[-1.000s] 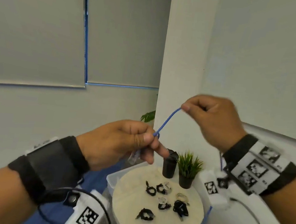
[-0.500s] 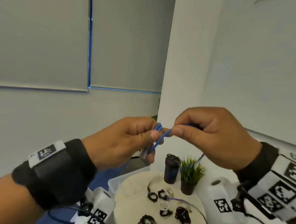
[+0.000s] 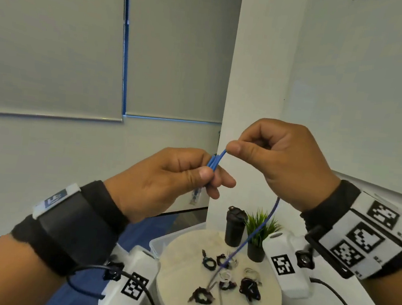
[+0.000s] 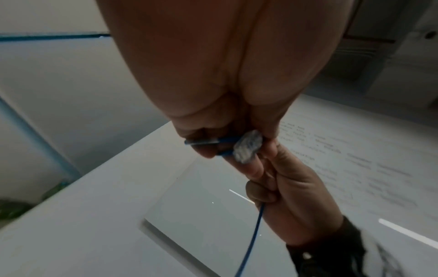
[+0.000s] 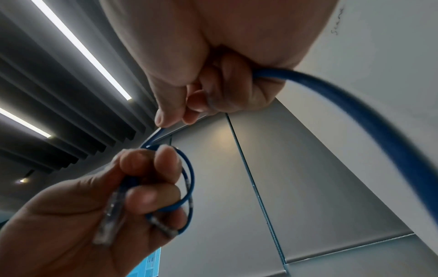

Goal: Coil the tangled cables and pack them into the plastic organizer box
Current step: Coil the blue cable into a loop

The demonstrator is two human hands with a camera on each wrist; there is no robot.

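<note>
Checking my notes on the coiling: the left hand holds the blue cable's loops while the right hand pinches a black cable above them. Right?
Not quite: the right hand pinches the same blue cable, not a black one, as the head view shows. The left hand does hold the loops.

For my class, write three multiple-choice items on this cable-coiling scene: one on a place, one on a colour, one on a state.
1. Where does the clear plug hang?
A. below the left hand
B. on the round table
C. in the right hand

2. What colour is the held cable?
A. black
B. blue
C. white

3. How does the right hand hold the cable?
A. flat open palm
B. not touching
C. pinching it

Answers:
1 A: the clear plug hangs under the left hand.
2 B: the cable is blue.
3 C: the right hand pinches the cable between thumb and finger.
</note>
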